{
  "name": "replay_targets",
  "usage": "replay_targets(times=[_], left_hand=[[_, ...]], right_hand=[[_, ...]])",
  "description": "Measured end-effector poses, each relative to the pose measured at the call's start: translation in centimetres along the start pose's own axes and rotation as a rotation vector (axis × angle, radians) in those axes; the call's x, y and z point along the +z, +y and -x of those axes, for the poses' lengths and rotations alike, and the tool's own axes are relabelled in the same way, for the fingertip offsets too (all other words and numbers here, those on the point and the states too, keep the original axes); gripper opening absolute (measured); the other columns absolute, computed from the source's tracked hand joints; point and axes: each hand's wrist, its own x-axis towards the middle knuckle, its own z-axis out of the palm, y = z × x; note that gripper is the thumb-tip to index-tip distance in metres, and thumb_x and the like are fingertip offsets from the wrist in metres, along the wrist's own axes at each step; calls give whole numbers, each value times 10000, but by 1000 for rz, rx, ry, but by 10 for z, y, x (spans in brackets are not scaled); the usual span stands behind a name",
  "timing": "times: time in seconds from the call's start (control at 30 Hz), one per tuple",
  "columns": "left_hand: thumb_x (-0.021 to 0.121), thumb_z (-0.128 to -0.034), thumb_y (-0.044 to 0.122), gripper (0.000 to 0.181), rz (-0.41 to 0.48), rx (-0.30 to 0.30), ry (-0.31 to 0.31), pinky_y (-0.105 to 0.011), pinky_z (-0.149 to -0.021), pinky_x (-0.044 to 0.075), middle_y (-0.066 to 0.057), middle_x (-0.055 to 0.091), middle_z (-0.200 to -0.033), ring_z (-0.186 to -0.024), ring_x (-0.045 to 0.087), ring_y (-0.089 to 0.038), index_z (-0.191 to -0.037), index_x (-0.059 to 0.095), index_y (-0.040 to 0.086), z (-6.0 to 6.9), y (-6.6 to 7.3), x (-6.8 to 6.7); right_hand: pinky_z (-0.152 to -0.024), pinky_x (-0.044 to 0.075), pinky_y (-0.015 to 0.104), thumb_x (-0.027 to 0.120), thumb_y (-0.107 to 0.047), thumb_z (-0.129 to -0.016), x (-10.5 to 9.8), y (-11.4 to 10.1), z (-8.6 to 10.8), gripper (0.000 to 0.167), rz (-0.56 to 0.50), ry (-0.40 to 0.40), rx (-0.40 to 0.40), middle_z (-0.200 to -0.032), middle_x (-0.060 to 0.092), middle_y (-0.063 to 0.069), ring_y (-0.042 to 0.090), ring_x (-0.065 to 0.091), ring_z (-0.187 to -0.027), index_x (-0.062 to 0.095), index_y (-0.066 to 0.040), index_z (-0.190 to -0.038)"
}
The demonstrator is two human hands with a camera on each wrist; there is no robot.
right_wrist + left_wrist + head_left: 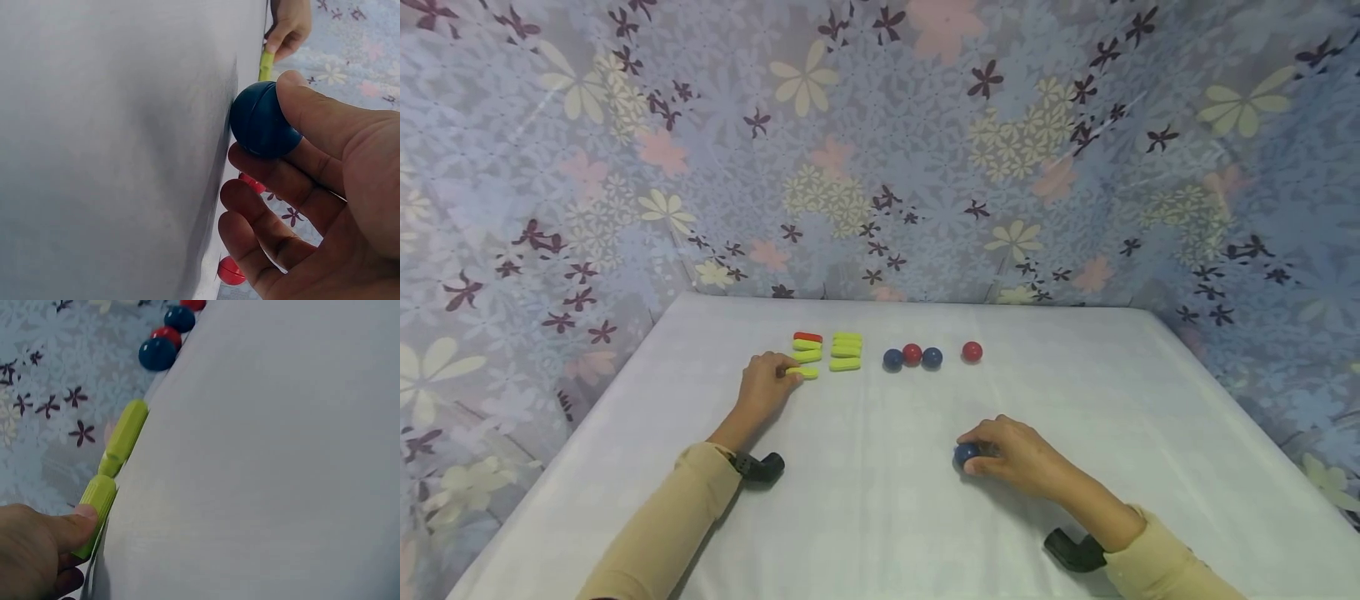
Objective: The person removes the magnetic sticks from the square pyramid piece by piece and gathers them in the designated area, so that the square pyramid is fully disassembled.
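Between thumb and fingers, my left hand (765, 385) pinches a yellow-green ridged stick (806, 373) at the near end of the left column of sticks. In the left wrist view the thumb presses on that stick (98, 503). Nearer the table's front, my right hand (1017, 454) grips a dark blue ball (967, 454). Thumb and index finger hold the ball (262, 122) in the right wrist view, while the other fingers curl loosely below it. Above the left hand lie two more yellow-green sticks (807, 356) and a red stick (808, 337).
Right of the left column, a second column of several yellow-green sticks (846, 364) lies on the white-covered table (865, 500). Two blue balls (892, 360) flank a red ball (912, 354); another red ball (972, 352) sits farther right. A flowered cloth (880, 150) hangs behind the table.
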Motion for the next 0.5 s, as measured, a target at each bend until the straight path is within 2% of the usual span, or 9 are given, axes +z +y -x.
replay_targets(times=[0.27,0.5], left_hand=[[680,-853,193,256,-36,-35,-9,-386,-787,381,-102,621,-1014,-945,490,-257,-1093,678,102,-15,2,3],[681,-854,216,286,-33,-68,-26,-395,-821,374,-90,612,-1033,-969,479,-253,-1121,668,116,-20,3,4]], right_hand=[[-702,423,214,706,-399,-779,1,0,0,403,-3,3,-3,-973,679,-80,61,504,-817,693,-155,-1099],[-686,412,208,709,-396,-777,1,0,0,405,-12,-6,3,-956,672,-85,63,488,-802,692,-154,-1102]])
